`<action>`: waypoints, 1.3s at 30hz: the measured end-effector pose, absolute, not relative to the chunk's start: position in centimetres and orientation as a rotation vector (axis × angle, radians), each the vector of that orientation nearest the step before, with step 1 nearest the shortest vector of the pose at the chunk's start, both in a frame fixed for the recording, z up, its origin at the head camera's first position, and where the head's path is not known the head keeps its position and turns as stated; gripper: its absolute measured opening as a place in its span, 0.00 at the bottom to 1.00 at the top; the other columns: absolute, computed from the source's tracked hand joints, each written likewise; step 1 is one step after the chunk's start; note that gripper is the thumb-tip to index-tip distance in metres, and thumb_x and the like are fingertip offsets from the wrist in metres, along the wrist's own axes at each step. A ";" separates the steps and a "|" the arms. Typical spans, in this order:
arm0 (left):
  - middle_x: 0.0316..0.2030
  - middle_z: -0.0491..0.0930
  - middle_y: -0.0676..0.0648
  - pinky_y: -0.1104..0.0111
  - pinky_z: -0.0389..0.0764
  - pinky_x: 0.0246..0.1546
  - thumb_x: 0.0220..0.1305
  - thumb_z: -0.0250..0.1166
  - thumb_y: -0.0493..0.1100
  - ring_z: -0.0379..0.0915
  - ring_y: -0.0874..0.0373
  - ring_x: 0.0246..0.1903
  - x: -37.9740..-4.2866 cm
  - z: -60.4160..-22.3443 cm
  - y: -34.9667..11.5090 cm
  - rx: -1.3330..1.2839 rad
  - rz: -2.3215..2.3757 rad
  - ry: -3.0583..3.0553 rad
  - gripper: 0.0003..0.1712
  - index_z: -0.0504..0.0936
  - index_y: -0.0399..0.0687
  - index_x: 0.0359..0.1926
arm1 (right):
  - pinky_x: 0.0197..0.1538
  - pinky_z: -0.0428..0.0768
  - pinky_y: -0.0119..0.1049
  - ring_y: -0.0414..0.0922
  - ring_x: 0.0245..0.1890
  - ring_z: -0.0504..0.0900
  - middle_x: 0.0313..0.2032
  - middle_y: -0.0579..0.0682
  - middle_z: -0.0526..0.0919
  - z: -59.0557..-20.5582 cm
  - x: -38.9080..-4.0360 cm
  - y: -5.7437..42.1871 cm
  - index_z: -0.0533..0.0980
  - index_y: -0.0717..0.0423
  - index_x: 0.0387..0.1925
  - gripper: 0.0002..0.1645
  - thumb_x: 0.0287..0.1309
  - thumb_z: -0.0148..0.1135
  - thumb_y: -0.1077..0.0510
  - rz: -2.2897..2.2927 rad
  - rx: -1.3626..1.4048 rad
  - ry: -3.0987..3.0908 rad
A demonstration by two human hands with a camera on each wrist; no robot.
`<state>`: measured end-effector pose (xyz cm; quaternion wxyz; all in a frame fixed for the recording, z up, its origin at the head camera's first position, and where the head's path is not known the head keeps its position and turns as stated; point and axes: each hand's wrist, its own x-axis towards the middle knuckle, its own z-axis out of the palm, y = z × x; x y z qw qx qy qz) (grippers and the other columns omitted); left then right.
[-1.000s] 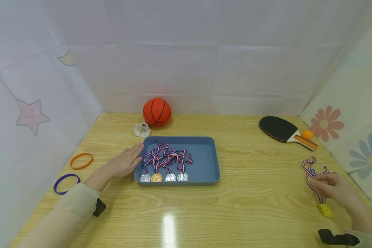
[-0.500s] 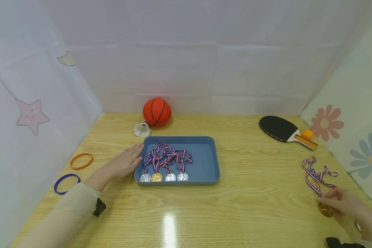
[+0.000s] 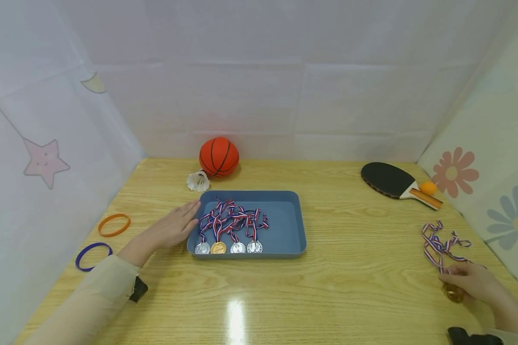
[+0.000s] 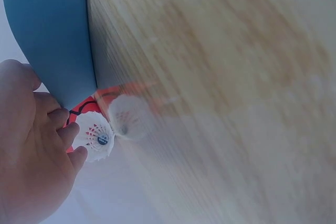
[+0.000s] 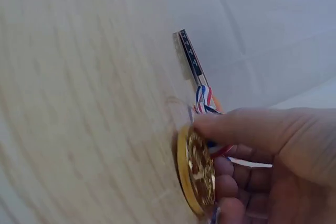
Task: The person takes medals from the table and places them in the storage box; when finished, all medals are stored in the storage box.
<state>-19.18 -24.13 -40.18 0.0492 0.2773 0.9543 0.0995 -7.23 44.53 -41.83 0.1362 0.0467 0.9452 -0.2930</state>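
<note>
My left hand [image 3: 170,229] rests with straight fingers against the left wall of a blue-grey tray [image 3: 285,230]; the left wrist view shows the tray's outer side [image 4: 52,30] at the fingers. Inside the tray, silver medals [image 3: 237,247] and a gold medal [image 3: 218,247] lie in a row along the near wall, their striped ribbons [image 3: 233,218] tangled behind. At far right, my right hand [image 3: 472,283] pinches another gold medal [image 5: 195,174] where its ribbon joins, thumb on the near side. The medal's disc stands tilted at the table; its red, white and blue ribbon [image 3: 433,247] trails away behind.
Beyond the tray are a small basketball [image 3: 218,157] and a shuttlecock [image 3: 198,181]. A table tennis bat [image 3: 388,179] and an orange ball [image 3: 428,187] lie at back right. Orange [image 3: 114,225] and purple wristbands [image 3: 86,256] lie by the left edge.
My right hand has moved from the ribbon down towards me to the gold medal and now pinches it at its top, where the disc is tilted. The left hand has stayed still.
</note>
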 end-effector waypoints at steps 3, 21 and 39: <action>0.68 0.48 0.33 0.46 0.48 0.62 0.73 0.41 0.45 0.42 0.38 0.66 -19.1 -40.1 -24.1 0.841 0.304 2.907 0.31 0.50 0.29 0.68 | 0.21 0.65 0.32 0.39 0.19 0.64 0.19 0.44 0.67 -41.7 -7.2 44.3 0.71 0.62 0.28 0.17 0.63 0.55 0.51 -0.925 0.109 2.766; 0.68 0.47 0.34 0.47 0.47 0.62 0.73 0.40 0.46 0.42 0.39 0.66 -19.1 -40.0 -24.0 0.835 0.321 2.904 0.31 0.49 0.30 0.68 | 0.24 0.75 0.28 0.28 0.31 0.77 0.33 0.28 0.77 -39.1 -9.8 43.4 0.61 0.38 0.47 0.15 0.64 0.53 0.58 -1.611 0.076 2.813; 0.68 0.47 0.33 0.47 0.47 0.63 0.73 0.41 0.45 0.42 0.39 0.66 -19.1 -39.9 -23.9 0.828 0.301 2.900 0.31 0.49 0.29 0.68 | 0.39 0.71 0.16 0.28 0.41 0.73 0.40 0.35 0.79 -34.3 -12.6 39.7 0.71 0.61 0.51 0.18 0.65 0.51 0.54 -1.746 -0.112 2.793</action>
